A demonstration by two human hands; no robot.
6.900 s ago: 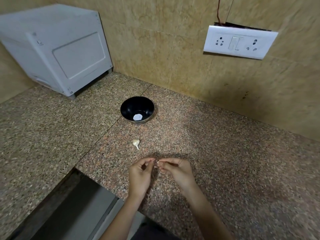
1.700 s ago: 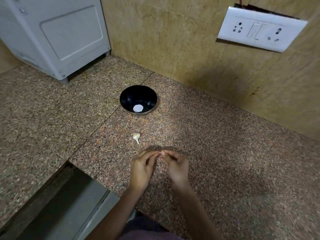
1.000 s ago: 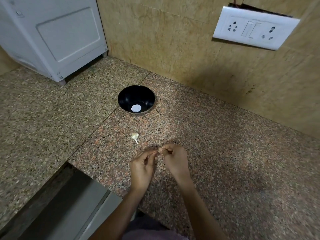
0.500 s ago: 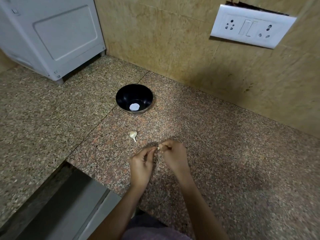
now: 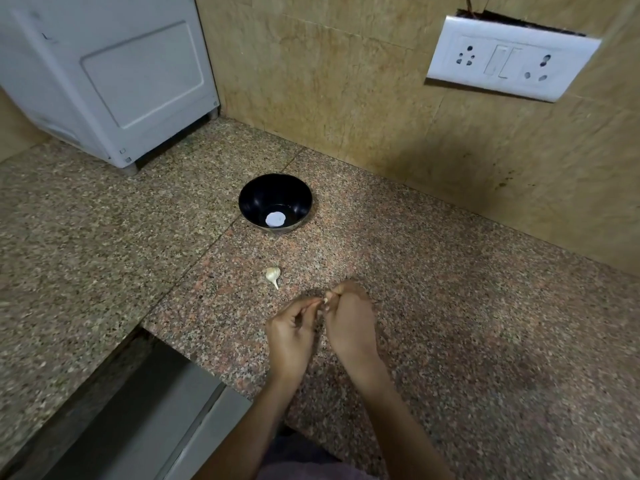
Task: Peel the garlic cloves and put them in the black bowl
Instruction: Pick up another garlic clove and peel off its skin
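Hands [image 5: 323,318] edged toward garlic clove [image 5: 272,274], lying just beyond, apart.

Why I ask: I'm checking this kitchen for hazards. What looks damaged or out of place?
The white switch plate on the wall hangs askew, with a dark gap and bare wires showing above its top edge. The black bowl stands upright; nothing is spilled.

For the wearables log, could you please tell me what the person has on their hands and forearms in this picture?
Nothing that shows: the left hand and right hand are bare, with no gloves, rings, watch or bracelets visible. Both forearms are bare too, with no sleeve reaching into view. The fingernails look short. A strip of purplish-grey clothing shows at the bottom edge, between the arms.
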